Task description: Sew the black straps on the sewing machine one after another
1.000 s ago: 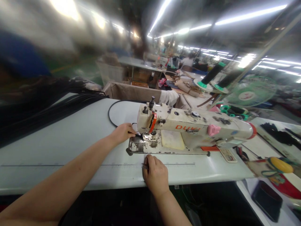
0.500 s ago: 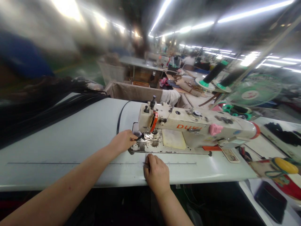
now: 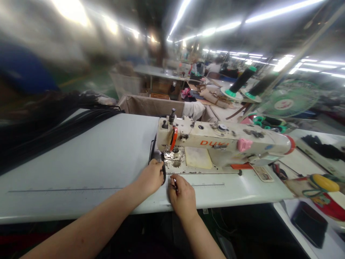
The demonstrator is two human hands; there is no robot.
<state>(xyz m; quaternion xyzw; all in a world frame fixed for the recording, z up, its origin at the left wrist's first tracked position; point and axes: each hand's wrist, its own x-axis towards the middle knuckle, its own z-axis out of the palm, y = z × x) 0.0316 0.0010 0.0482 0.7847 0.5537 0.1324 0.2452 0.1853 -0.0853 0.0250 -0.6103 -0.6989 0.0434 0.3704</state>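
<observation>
My left hand (image 3: 153, 177) is closed on a narrow black strap (image 3: 164, 174) just in front of the needle area of a white sewing machine (image 3: 201, 138). The strap bends around the fingers, and part of it runs up beside the machine head. Close to the table's front edge, my right hand (image 3: 183, 196) is curled around a small dark metal tool (image 3: 174, 185). Most of that tool is hidden by the fingers, so its kind cannot be made out. Both hands are apart from each other.
A thick bundle of long black straps (image 3: 67, 131) lies on the left of the pale table (image 3: 88, 158). Behind the machine stands a cloth-lined bin (image 3: 151, 104). Thread cones (image 3: 242, 82) and a green fan (image 3: 289, 100) are at the right. A dark phone-like slab (image 3: 309, 223) lies lower right.
My left hand has come toward me and slightly right, drawing the strap with it. The strap's wide curve on the table has pulled in beside the machine. My right hand has barely shifted.
</observation>
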